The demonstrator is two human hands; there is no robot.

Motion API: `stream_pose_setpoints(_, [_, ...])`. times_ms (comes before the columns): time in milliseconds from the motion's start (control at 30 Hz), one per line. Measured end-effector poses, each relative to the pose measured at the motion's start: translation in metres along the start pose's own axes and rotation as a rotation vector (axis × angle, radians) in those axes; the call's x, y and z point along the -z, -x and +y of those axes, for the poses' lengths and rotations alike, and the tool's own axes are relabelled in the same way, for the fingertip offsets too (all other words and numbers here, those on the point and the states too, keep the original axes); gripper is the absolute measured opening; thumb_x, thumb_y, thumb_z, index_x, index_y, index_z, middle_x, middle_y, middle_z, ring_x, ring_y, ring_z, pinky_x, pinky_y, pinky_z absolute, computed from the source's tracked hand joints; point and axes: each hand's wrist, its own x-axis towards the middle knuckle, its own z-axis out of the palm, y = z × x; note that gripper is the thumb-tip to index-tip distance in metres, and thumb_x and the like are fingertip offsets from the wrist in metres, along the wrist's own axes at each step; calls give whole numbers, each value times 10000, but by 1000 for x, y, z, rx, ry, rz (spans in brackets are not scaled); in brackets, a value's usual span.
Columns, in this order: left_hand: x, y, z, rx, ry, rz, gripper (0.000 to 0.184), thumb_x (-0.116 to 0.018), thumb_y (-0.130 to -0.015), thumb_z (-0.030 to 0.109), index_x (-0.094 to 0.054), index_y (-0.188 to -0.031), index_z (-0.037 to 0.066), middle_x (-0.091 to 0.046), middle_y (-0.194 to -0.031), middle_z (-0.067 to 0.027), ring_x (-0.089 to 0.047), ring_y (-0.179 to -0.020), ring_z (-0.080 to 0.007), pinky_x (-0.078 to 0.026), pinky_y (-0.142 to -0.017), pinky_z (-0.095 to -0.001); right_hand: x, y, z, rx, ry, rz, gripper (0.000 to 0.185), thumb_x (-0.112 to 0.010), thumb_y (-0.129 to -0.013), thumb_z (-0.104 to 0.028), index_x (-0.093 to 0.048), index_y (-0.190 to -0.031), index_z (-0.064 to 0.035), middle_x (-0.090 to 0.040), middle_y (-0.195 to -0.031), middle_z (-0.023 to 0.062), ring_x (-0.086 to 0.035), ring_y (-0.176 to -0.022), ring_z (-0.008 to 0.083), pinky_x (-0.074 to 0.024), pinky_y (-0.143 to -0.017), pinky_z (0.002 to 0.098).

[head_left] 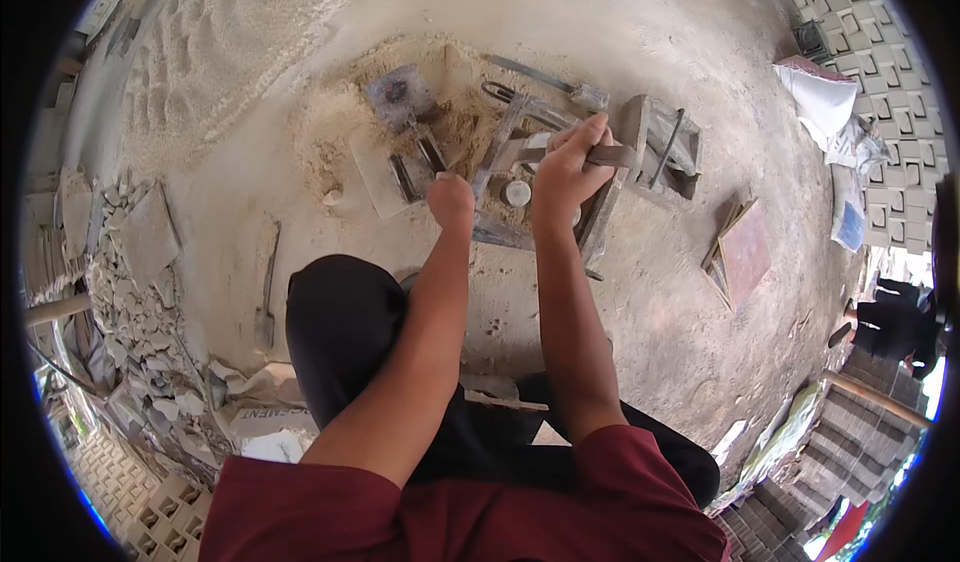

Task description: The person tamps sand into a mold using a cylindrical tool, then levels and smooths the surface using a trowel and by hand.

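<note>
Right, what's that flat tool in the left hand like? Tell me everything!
The trowel has a flat, squarish grey blade, metal by its look and dusty, with a dark round patch near its middle. A narrow part joins it to a dark, straight handle that slants down to the left hand, which grips its near end. The blade points away, over sandy powder; I can't tell if they touch.
</note>
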Motion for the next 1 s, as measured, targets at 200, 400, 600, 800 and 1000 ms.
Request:
stream_pose_setpoints(200, [5, 7, 14, -58, -5, -71, 528, -303, -969, 284, -637, -924, -122, -627, -960, -316, -612, -889, -455, -490, -788, -534, 9, -15, -22, -108, -76, -82, 385, -402, -1018, -236, -378, -667, -80, -366, -535, -34, -316, -450, 40, -250, -394, 243])
stream_pose_setpoints(400, [3, 3, 18, -93, -13, -46, 530, -300, -975, 286, -643, -912, -113, -636, -941, -302, -617, -859, -449, -490, -765, -539, 26, -2, 17, -166, -43, 44, 385, -419, -1014, -250, -411, -668, -82, -405, -530, -20, -347, -437, 56, -270, -389, 235])
stream_pose_setpoints(600, [16, 21, 19, -62, -87, -48, 520, -315, -977, 294, -652, -903, -96, -649, -893, -278, -623, -840, -442, -498, -747, -530, 26, 15, 25, -178, -42, -155, 370, -432, -1011, -265, -411, -688, -84, -399, -560, -35, -339, -454, 40, -274, -392, 227])
stream_pose_setpoints(800, [11, 8, 20, -203, -112, -81, 514, -322, -979, 305, -656, -885, -75, -649, -898, -274, -629, -850, -427, -503, -738, -524, 24, 28, 23, -113, 70, -126, 400, -424, -1011, -286, -415, -676, -67, -381, -557, -36, -346, -500, 50, -281, -435, 250])
stream_pose_setpoints(1000, [10, 5, 17, -302, -166, -37, 506, -330, -973, 299, -659, -838, -60, -649, -833, -274, -630, -811, -439, -507, -728, -521, 33, 35, 18, -131, 61, -85, 402, -408, -1015, -280, -418, -675, -66, -381, -549, -36, -342, -495, 49, -280, -443, 252])
